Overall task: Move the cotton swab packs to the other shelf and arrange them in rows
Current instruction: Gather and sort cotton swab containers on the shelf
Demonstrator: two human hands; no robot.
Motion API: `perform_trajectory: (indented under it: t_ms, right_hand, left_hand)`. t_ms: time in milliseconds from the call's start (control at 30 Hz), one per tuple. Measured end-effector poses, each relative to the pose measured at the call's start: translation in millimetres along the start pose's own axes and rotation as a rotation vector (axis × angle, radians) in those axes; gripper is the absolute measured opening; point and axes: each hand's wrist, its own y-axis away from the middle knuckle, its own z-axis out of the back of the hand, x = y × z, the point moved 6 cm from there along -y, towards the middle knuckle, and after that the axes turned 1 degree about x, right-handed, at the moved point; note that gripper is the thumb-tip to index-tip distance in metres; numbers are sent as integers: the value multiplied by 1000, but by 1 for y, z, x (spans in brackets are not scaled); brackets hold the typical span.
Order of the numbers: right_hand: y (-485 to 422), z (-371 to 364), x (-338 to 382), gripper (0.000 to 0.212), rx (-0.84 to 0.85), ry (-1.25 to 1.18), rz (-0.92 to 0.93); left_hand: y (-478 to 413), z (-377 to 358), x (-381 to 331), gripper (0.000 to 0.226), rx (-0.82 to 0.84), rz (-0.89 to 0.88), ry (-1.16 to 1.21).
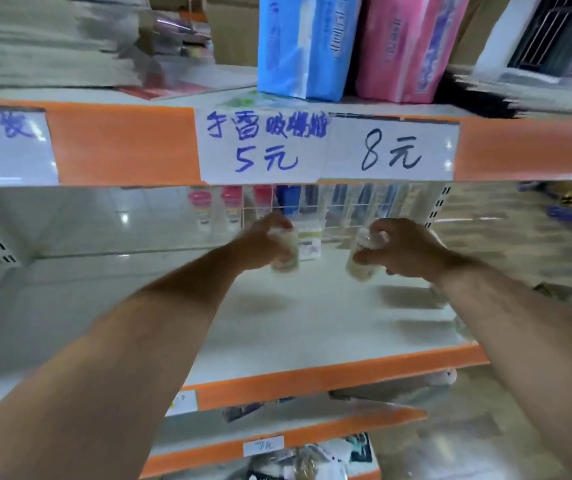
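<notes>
Left hand [260, 245] grips a clear cylindrical pack of white cotton swabs [286, 259], right hand [407, 252] grips a second clear cylindrical swab pack [359, 265], both over white shelf board with orange front edge [312, 334]. Handwritten white price labels [329, 147] on orange beam [121, 143] overhead. Blurry.

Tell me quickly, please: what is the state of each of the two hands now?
The left hand grips a cotton swab pack.
The right hand grips a second cotton swab pack.

Bright even light, soft shadows on the shelf [312, 334], strong motion blur, warped smeared edges.
</notes>
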Motion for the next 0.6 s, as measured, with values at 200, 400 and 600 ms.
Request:
perform_trajectory:
  t_ms: [200,400,600]
  right_hand:
    - [-45,-55,70,74,103,43,141]
    - [-73,-102,133,77,166,29,305]
    - [-87,-135,153,81,88,-14,290]
  left_hand:
    - [10,58,45,43,-121,99,-84]
    - [58,108,78,49,-322,225,-99]
    - [101,127,97,53,-421,281,-161]
